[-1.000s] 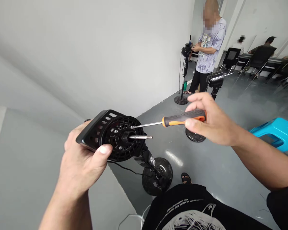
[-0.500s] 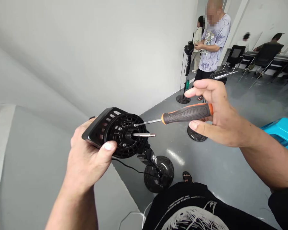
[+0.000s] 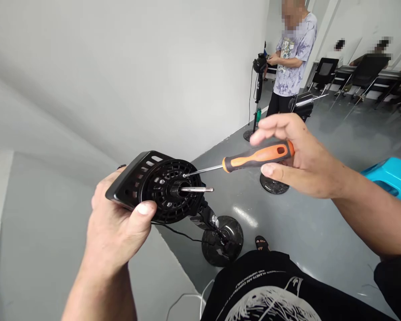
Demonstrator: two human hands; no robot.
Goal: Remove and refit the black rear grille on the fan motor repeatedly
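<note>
My left hand [image 3: 116, 223] grips the black motor housing of a stand fan [image 3: 128, 178], thumb on the front rim and fingers behind it. Out of the round ribbed front plate [image 3: 160, 213] sticks a metal shaft [image 3: 197, 189] with a threaded end. Several screw heads sit around the shaft. In my right hand [image 3: 302, 156] is an orange and dark grey screwdriver [image 3: 257, 157], its butt against the palm and the thumb at the handle. The fingers above are lifted and slightly blurred. The screwdriver's tip meets a screw [image 3: 184, 175] above the shaft.
Below the housing, the fan's round black base [image 3: 222, 240] stands on the grey floor. A pale wall [image 3: 137, 80] rises close on the left. Ahead, a person [image 3: 292, 58] handles another fan [image 3: 259, 64]. A further fan head [image 3: 302, 104] and a blue plastic stool [image 3: 394, 176] are at right.
The screwdriver has turned about its length, bringing the handle's orange side into view. My right fingers have shifted around it. The housing stays in my left hand.
</note>
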